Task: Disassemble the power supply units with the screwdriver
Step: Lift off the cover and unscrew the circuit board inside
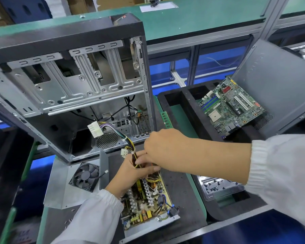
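An opened power supply unit lies at the bottom centre, its circuit board (146, 205) bare in a metal tray. Its removed cover (60, 189) with a black fan (84, 176) lies to the left. My left hand (130, 171) grips the bundle of coloured cables (128, 143) where it leaves the board. My right hand (167, 148) comes in from the right and pinches the same bundle just above the left hand. White connectors (95, 129) hang at the cable ends. No screwdriver is in sight.
An empty computer case (74, 81) stands open behind the unit. A black tray (176, 99) at the right holds a green motherboard (231, 106), beside a grey side panel (278, 85). Loose screws (68, 222) lie on the dark mat at lower left.
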`<move>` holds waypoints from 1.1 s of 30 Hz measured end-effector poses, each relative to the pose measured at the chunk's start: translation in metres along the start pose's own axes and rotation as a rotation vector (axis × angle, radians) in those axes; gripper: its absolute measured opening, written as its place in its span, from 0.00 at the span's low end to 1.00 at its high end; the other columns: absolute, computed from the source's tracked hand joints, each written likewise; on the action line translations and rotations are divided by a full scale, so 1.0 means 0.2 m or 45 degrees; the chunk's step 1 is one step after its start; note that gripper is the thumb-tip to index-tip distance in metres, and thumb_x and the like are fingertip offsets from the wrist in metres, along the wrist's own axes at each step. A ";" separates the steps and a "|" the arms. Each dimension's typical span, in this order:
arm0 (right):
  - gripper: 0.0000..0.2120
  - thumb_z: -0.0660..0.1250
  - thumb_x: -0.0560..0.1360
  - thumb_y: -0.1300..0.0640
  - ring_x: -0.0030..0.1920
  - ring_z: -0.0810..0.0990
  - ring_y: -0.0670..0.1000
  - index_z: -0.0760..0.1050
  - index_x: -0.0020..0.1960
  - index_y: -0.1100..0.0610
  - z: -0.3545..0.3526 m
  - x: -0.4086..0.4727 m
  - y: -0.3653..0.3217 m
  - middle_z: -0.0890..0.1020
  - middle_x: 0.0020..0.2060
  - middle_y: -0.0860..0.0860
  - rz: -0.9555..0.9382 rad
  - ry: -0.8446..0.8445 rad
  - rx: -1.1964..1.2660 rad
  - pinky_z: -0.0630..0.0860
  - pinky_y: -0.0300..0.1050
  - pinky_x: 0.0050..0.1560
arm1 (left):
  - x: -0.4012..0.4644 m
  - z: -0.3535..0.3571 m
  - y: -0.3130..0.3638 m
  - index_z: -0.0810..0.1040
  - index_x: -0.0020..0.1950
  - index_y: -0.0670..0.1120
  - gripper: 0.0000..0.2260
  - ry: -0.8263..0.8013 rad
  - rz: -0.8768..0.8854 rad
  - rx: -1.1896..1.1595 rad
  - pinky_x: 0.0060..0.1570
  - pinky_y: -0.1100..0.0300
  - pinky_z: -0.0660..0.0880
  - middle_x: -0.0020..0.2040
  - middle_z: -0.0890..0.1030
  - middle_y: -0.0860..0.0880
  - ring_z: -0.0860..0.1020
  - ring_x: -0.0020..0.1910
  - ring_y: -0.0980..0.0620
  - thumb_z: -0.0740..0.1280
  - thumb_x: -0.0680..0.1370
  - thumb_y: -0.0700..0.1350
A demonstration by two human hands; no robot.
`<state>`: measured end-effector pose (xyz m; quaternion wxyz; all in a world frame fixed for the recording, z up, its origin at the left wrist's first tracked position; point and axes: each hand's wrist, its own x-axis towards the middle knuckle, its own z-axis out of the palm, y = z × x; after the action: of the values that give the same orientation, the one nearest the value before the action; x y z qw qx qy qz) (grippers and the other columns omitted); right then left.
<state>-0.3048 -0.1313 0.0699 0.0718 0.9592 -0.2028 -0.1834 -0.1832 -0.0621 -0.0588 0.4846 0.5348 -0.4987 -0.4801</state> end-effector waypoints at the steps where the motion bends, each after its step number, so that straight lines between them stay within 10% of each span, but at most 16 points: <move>1: 0.12 0.59 0.81 0.53 0.49 0.77 0.57 0.71 0.63 0.56 0.00 0.00 -0.01 0.75 0.51 0.55 -0.045 -0.039 -0.019 0.70 0.47 0.36 | 0.00 0.00 0.00 0.83 0.38 0.57 0.06 -0.004 0.000 -0.012 0.30 0.67 0.71 0.29 0.80 0.55 0.73 0.27 0.60 0.76 0.66 0.47; 4: 0.20 0.62 0.79 0.57 0.46 0.76 0.56 0.62 0.69 0.54 -0.02 -0.03 0.03 0.67 0.54 0.56 -0.171 -0.201 0.176 0.62 0.44 0.28 | 0.00 0.00 -0.01 0.82 0.37 0.59 0.09 0.052 -0.053 -0.041 0.31 0.69 0.72 0.30 0.81 0.55 0.76 0.28 0.62 0.77 0.63 0.45; 8: 0.29 0.64 0.75 0.39 0.46 0.77 0.57 0.62 0.68 0.55 -0.05 -0.01 0.05 0.69 0.50 0.54 -0.073 -0.062 0.307 0.68 0.45 0.35 | 0.01 0.01 -0.02 0.84 0.44 0.58 0.14 0.087 -0.028 0.045 0.37 0.68 0.76 0.39 0.85 0.56 0.80 0.37 0.61 0.78 0.69 0.39; 14: 0.15 0.63 0.79 0.56 0.39 0.72 0.50 0.67 0.65 0.53 -0.04 0.00 0.05 0.68 0.50 0.54 -0.214 -0.140 0.227 0.63 0.41 0.32 | 0.01 -0.01 -0.03 0.83 0.41 0.55 0.11 0.057 -0.070 -0.036 0.29 0.63 0.72 0.31 0.80 0.52 0.74 0.28 0.56 0.78 0.67 0.40; 19: 0.23 0.64 0.76 0.42 0.44 0.72 0.53 0.66 0.64 0.55 -0.04 0.01 0.07 0.69 0.48 0.52 -0.148 -0.025 0.299 0.68 0.46 0.38 | 0.01 0.00 -0.03 0.84 0.42 0.52 0.10 0.038 -0.073 -0.053 0.32 0.63 0.71 0.34 0.81 0.52 0.75 0.30 0.57 0.77 0.69 0.37; 25: 0.19 0.65 0.78 0.56 0.39 0.71 0.51 0.66 0.66 0.54 -0.01 0.00 0.07 0.66 0.48 0.54 -0.195 -0.134 0.189 0.62 0.42 0.31 | 0.02 0.00 -0.03 0.83 0.40 0.51 0.09 0.030 -0.045 -0.076 0.28 0.63 0.70 0.29 0.77 0.50 0.71 0.25 0.54 0.77 0.68 0.38; 33: 0.21 0.65 0.78 0.47 0.42 0.78 0.56 0.65 0.62 0.59 0.05 0.01 0.05 0.70 0.43 0.54 0.015 0.063 0.217 0.62 0.44 0.27 | 0.02 0.00 -0.04 0.84 0.42 0.52 0.11 0.034 -0.055 -0.102 0.28 0.65 0.70 0.30 0.79 0.51 0.72 0.26 0.56 0.77 0.68 0.36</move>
<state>-0.3095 -0.1415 0.0623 -0.0041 0.9649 -0.2213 -0.1413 -0.1823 -0.0651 -0.0659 0.5019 0.5320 -0.4606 -0.5029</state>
